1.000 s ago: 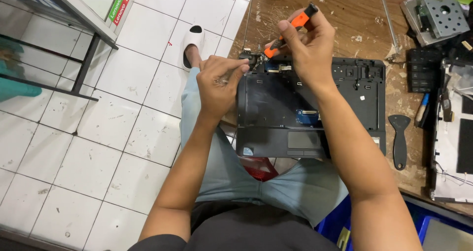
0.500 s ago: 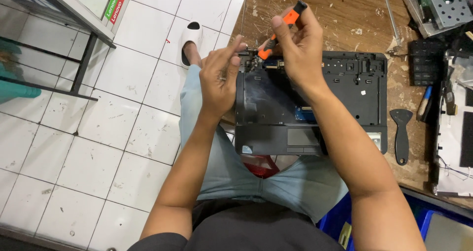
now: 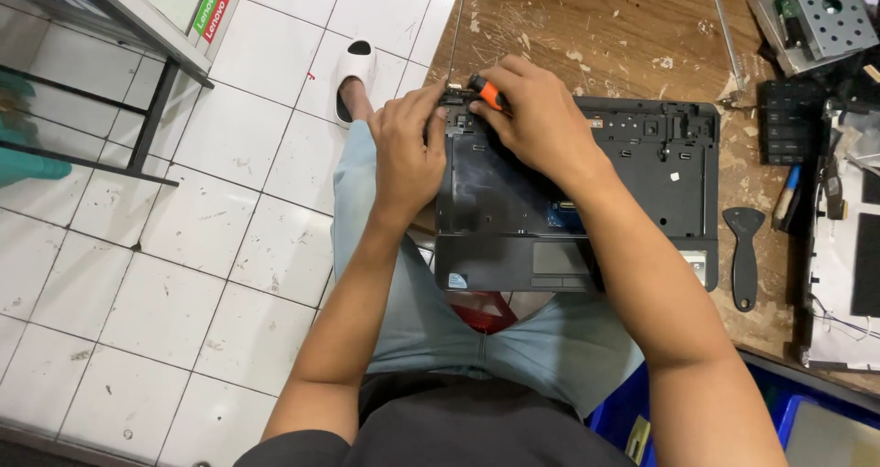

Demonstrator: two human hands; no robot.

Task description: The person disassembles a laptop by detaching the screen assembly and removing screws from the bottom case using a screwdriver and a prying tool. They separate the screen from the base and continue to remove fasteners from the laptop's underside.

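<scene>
One scarred wooden bench (image 3: 605,27), white-tiled floor (image 3: 165,274).

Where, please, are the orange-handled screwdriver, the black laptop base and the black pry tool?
orange-handled screwdriver (image 3: 489,94), head view, on its orange handle.
black laptop base (image 3: 632,192), head view, on its bare top panel.
black pry tool (image 3: 743,256), head view, on its shaft.

You have 1 camera only, worn on your head and pointed steeply down over your own lap. It sits close: your forearms fill the near middle, and your left hand (image 3: 408,155) and right hand (image 3: 541,119) meet at the far centre of the frame. The scratched brown wooden workbench (image 3: 623,27) fills the right and far side, the white tiled floor (image 3: 183,274) the left. No other view overlaps it.
</scene>
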